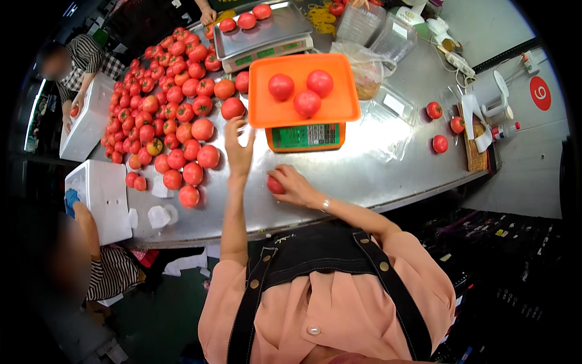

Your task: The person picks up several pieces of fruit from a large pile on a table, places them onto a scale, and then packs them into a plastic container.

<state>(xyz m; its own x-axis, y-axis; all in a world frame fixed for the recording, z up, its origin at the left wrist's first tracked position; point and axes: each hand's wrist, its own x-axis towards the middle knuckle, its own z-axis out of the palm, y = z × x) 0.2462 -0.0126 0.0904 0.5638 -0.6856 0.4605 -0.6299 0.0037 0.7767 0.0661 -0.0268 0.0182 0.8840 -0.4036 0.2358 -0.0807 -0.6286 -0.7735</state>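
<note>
My right hand (295, 187) rests low over the steel table (345, 177), its fingers around a red tomato (275, 185). To the left, my left hand (239, 148) is raised with thumb and fingers apart, holding nothing. Its fingertips are close to a tomato (233, 108) at the edge of a large tomato pile (175, 95); whether they touch it I cannot tell. An orange tray (263, 113) sits on a digital scale (305, 137) with a lit green display. Three tomatoes (307, 103) lie on that tray.
Behind stands another scale (261, 36) bearing three tomatoes. Clear plastic containers (393, 123) and a plastic bag (363, 68) lie to the right, near three loose tomatoes (439, 144). White foam boxes (107, 200) line the left edge, with co-workers' hands (75, 107) at them.
</note>
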